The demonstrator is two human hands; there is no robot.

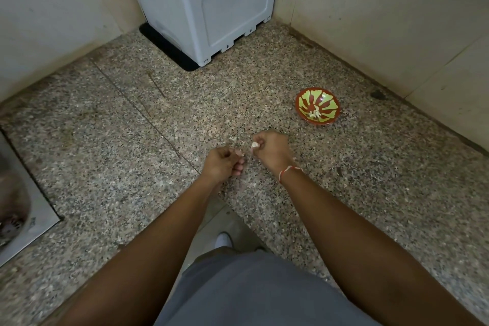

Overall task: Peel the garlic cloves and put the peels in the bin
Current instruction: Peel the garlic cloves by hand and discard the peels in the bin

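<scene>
Speckled granite makes up the worktop (132, 140), which runs into a corner between pale tiled walls (397, 21). From the head view, both bare forearms reach forward over it, hands close together near the middle of the frame. The right hand (268, 149) is curled, its grip closed on a white garlic clove (254, 145) that pokes out between thumb and fingertips on the side facing the other hand. A red and white thread (288, 171) circles the right wrist. The left hand (223, 163) sits just beside it, fingers folded in and thumb pressed to the fingertips; its grip is narrow, and whether a scrap of peel lies in it cannot be told. Beyond the right hand, well apart from it, a small red bowl with a green pattern (317, 107) stands on the worktop, with a few white garlic pieces (315, 114) lying in its bottom. At the back corner stands a grey plastic box-shaped appliance (206, 5) on a black mat (164, 47). A steel sink (18, 206) shows at the left edge. Grey clothing (251, 294) fills the lower middle.
</scene>
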